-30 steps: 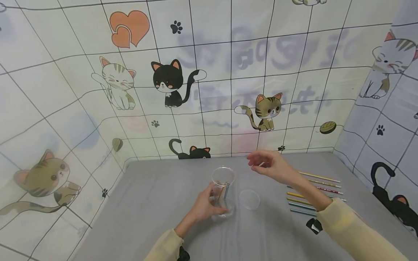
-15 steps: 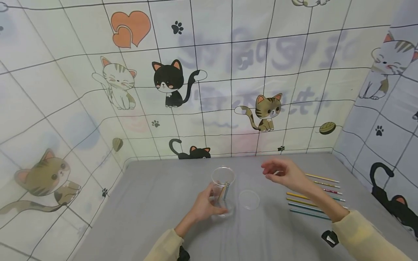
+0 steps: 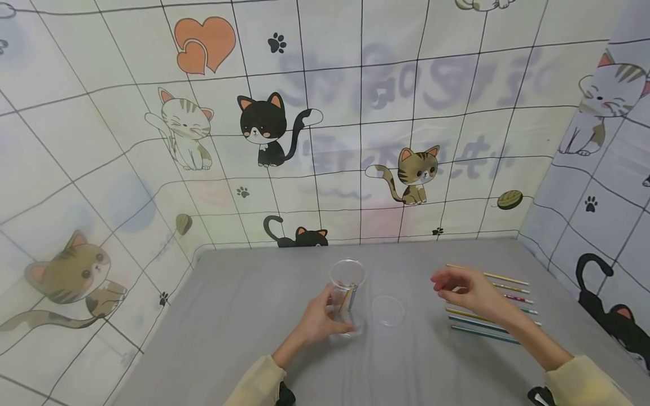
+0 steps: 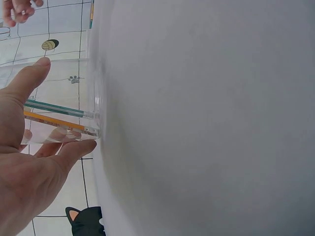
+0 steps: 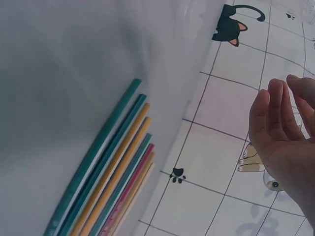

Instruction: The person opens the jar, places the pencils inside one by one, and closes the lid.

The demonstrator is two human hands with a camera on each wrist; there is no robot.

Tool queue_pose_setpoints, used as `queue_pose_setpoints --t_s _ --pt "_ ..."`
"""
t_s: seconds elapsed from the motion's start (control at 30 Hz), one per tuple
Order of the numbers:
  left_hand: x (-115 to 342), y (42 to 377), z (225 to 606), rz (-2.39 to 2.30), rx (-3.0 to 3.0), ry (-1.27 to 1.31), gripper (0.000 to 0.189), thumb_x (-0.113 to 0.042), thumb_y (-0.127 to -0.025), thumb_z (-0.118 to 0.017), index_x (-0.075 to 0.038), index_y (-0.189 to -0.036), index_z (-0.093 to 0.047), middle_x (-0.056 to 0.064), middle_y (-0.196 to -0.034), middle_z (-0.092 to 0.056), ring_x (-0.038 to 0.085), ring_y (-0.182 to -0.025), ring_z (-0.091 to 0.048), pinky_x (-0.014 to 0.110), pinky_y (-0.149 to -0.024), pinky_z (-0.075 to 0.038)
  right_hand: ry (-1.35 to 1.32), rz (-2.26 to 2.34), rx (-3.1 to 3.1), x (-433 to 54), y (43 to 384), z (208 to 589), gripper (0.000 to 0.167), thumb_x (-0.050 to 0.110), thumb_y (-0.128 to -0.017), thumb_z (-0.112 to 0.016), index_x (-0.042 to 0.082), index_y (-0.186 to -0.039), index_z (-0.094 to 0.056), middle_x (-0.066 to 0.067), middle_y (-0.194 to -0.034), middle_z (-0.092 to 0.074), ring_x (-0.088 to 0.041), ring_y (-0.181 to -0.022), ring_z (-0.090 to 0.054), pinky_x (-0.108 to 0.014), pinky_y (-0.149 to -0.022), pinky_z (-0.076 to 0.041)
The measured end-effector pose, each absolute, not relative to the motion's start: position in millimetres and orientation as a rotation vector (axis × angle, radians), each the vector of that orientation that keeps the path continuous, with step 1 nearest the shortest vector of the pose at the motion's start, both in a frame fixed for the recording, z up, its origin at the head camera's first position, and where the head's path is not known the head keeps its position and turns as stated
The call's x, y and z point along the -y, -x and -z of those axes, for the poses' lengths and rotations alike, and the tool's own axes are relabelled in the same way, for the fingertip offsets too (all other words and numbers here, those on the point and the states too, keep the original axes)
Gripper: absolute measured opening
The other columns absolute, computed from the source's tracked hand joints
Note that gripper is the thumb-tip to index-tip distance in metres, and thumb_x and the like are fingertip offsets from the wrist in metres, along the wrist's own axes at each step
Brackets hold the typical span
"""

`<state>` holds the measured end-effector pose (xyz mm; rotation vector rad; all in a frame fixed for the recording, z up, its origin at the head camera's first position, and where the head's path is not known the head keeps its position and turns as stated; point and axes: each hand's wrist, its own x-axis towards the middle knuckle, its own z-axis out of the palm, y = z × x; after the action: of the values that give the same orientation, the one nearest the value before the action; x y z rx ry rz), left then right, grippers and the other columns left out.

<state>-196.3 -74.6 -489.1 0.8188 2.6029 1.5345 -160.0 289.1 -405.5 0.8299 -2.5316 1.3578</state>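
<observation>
Cup [image 3: 359, 309] transparent, pencils [image 4: 54, 120] inside; left grip [image 3: 321, 321] curled round it, right grip [image 3: 468, 290] apart.

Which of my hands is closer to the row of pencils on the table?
Right. Your right hand hovers by the left ends of the pencils, while your left hand is farther left, gripping the clear cup.
</observation>
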Motion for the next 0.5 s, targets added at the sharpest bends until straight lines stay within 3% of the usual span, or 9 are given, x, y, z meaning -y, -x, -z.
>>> queue_pose_setpoints --t_s 0.27,0.5 --pt "75 197 489 -1.525 -2.6 -0.814 0.087 -0.016 -0.069 -0.094 -0.018 -0.141 -0.045 0.006 -0.12 -0.062 0.031 -0.114 -0.06 0.038 -0.089 -0.055 -0.782 -1.299 2.583 -311 149 425 0.025 -0.004 -0.088 -0.072 0.001 -0.112 -0.066 0.003 -0.093 -0.068 -0.013 -0.081 -0.066 -0.025 -0.068 -0.055" --pt "74 196 488 -1.518 -2.614 -0.819 0.086 -0.016 -0.069 -0.094 -0.017 -0.14 -0.046 0.008 -0.12 -0.063 0.033 -0.114 -0.061 0.039 -0.088 -0.055 -0.841 -1.242 2.579 -325 148 443 0.024 -0.009 -0.086 -0.072 0.003 -0.107 -0.067 -0.006 -0.09 -0.069 -0.014 -0.078 -0.065 -0.026 -0.065 -0.055"
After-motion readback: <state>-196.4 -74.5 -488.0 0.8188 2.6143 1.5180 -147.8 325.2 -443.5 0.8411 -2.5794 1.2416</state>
